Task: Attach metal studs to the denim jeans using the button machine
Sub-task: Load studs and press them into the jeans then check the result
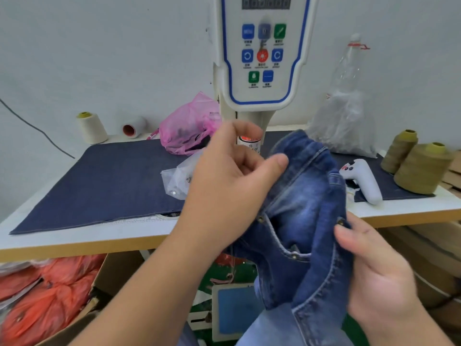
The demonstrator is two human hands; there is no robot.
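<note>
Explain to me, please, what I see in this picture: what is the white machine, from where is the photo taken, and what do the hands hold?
The one picture comes from a camera worn on the person's head, looking down at their own hands. The white column with coloured keys is the button machine, which presses studs into cloth. The left hand and right hand both grip the denim jeans in front of the table; a few metal studs already sit near the pocket. On the table lie a dark denim mat, thread cones, a pink bag and a white handheld device.
</note>
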